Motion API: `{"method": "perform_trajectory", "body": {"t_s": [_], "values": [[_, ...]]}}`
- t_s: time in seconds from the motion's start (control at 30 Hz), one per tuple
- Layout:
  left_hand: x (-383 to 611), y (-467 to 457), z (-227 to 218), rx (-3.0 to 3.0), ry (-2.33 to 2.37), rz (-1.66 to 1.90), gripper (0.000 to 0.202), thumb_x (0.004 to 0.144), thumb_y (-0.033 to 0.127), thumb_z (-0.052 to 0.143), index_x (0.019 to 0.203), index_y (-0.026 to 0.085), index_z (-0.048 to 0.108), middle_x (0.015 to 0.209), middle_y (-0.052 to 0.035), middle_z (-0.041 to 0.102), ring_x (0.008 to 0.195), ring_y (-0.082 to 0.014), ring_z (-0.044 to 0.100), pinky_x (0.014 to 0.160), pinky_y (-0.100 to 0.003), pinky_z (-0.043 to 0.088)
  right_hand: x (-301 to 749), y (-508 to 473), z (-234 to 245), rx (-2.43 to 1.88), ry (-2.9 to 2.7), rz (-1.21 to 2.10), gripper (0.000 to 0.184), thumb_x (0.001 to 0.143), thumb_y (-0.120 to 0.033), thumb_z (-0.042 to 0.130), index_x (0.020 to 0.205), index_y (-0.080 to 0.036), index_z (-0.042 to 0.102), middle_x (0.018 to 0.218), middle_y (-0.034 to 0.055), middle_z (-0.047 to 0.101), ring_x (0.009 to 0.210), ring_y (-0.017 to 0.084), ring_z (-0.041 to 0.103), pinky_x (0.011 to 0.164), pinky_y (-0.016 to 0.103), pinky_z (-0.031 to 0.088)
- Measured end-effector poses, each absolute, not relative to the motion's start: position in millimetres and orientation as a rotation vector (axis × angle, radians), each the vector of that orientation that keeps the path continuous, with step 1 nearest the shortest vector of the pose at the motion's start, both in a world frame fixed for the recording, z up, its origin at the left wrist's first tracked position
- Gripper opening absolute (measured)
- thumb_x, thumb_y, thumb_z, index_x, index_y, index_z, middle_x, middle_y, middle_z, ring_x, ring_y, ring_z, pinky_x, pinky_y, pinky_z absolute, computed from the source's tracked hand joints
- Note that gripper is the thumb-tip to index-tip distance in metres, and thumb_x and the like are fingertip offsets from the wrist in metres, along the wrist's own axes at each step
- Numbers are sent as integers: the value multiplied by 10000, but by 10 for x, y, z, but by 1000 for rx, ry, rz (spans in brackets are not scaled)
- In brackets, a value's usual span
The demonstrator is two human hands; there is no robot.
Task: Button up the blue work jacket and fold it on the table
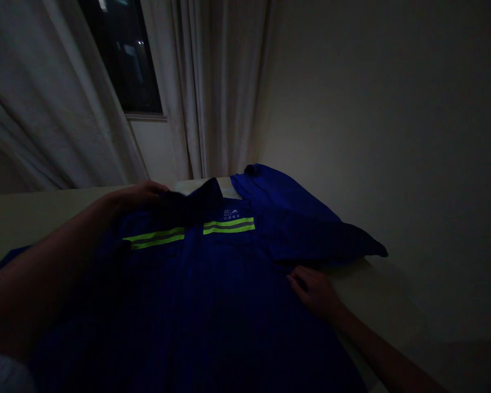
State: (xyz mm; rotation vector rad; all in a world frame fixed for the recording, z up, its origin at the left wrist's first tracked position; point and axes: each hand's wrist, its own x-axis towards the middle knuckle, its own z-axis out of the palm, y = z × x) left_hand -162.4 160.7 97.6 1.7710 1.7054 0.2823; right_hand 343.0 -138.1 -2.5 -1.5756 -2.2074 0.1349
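A dark blue work jacket (229,295) lies spread with its front up and its collar at the far end. Yellow-green reflective strips cross its chest, and a small white print sits above the strip on the right. My left hand (145,191) is closed on the cloth at the collar's left side, its fingertips partly hidden. At the right side edge, below the sleeve, my right hand (314,288) pinches the jacket with thumb and curled fingers. The right sleeve (311,218) lies bunched, pointing out to the right. My left forearm covers part of the left side.
The jacket rests on a pale surface (376,295), perhaps a bed or table. Long light curtains (221,82) hang behind it, beside a dark window (126,54). A plain wall (384,120) stands at the right. The room is dim.
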Motion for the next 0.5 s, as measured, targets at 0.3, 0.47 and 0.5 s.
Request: {"method": "perform_trajectory", "body": {"t_s": [0.3,0.47,0.5], "values": [[-766,968,498,2468,1416,512,589,1024,495,354,1504,226,564,1595,-96,520,1494,-257,436,1235,-424,310,3384,-1371,-14,-1545,-2169,74,289,1036,-343,483,794,-224,587,752,15,655,659,162,608,652,286,422],[-422,584,187,2558,1451,260,649,1035,538,309,1624,277,384,1701,-73,339,1580,-304,290,1275,-570,189,3391,-1352,16,-1525,-1967,37,280,1050,-380,465,874,-222,613,843,39,693,754,177,646,730,291,469],[-433,497,230,2558,1462,338,654,1045,528,273,1633,257,366,1702,-81,334,1572,-294,312,1273,-545,223,3404,-1347,17,-1516,-1865,24,276,1050,-402,465,910,-221,620,871,49,701,780,184,653,747,297,480]]}}
